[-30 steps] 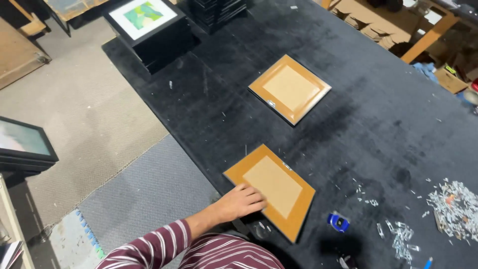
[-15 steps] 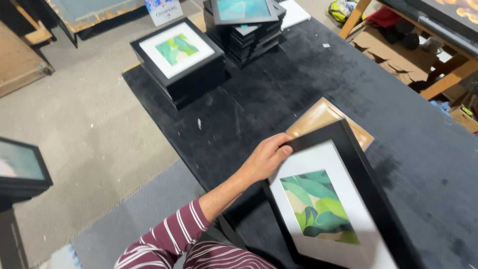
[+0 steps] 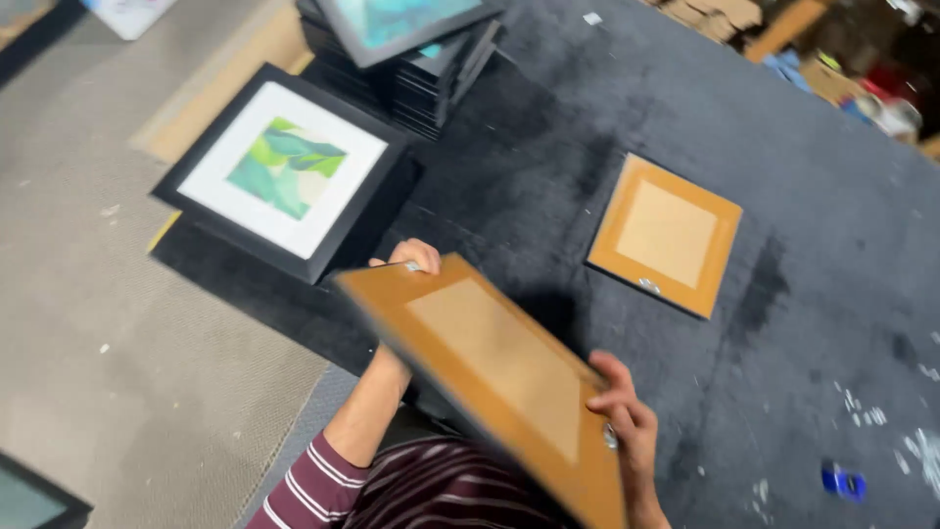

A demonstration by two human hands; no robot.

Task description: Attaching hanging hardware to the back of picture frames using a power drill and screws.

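Observation:
I hold a picture frame [image 3: 490, 362] tilted above the black table, its brown back facing up. My left hand [image 3: 416, 257] grips its far corner. My right hand [image 3: 622, 416] grips the near right edge, fingers over the brown backing. A second frame [image 3: 668, 235] lies back-up on the table to the right, untouched. On the left stands a stack topped by a black frame with a green leaf print [image 3: 284, 169].
A taller stack of black frames [image 3: 411, 54] stands at the back of the black carpeted table [image 3: 783, 127]. A small blue object [image 3: 842, 482] and white scraps lie at the right. Grey floor lies to the left, with another frame's corner [image 3: 29, 495] at bottom left.
The frame showed its green print face-up half a second ago; now it is flipped with the brown back up, and my right hand has come onto its edge. The view has swung left.

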